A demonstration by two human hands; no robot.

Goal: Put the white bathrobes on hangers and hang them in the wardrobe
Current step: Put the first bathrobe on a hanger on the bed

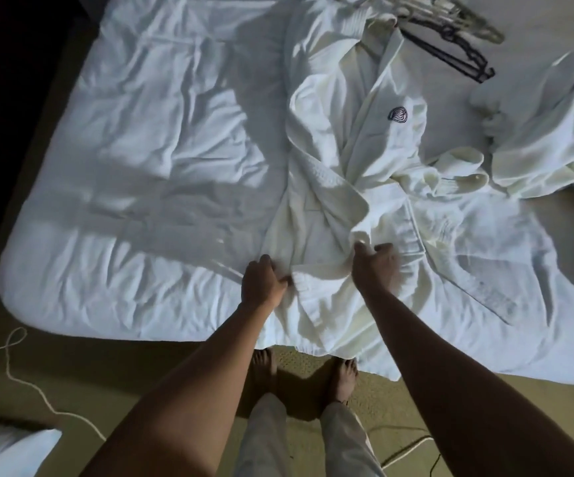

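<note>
white bathrobe (pixel 357 160), rumpled, dark crest

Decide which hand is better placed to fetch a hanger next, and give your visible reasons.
Probably the right hand. The dark and clear plastic hangers lie on the bed's far right, on that hand's side. The left hand grips the white waffle-weave bathrobe further left, so it could keep its grip.

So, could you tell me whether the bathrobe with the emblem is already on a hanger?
Not yet. The bathrobe lies spread on the bed, both hands gripping its lower fabric; the hangers lie apart.
</note>
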